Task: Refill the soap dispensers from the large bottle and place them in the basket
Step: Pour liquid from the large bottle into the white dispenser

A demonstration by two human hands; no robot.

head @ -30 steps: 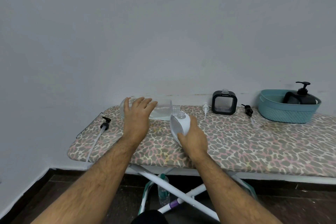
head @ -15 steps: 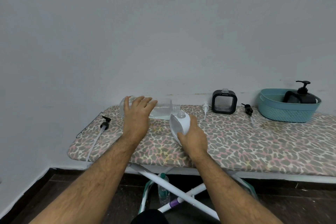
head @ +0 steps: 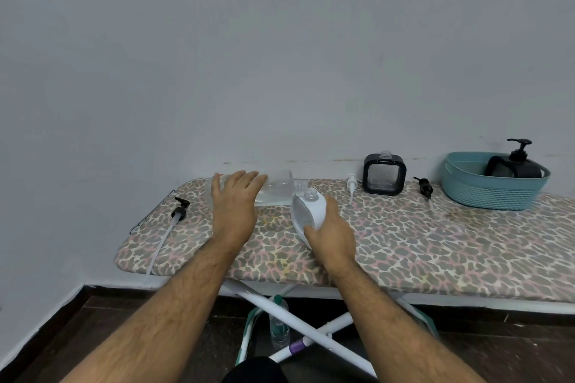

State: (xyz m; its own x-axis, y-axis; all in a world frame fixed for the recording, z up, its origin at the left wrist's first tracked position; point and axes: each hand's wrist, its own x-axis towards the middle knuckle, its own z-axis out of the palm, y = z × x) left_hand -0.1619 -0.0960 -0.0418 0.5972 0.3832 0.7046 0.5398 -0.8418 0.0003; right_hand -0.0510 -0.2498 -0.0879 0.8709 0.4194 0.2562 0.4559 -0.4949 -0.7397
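Soap dispensers first: your right hand (head: 331,235) grips the white dispenser (head: 308,211), fingers curled round its body, tilted with its open neck toward the large clear bottle (head: 275,188). That bottle lies on its side by the far edge of the table (head: 435,246), mouth to the right, just beside the white dispenser's neck. Your left hand (head: 235,208) rests on it with straight, slightly spread fingers. To the right, the black square dispenser (head: 385,176) stands capless at the far edge, a white pump (head: 352,182) on its left and a black pump (head: 423,187) on its right. The teal basket (head: 491,193) sits far right, holding a black dispenser (head: 516,162). Another black pump (head: 179,211) lies near the left end. Bare cover runs along the near edge to the right of your right hand.
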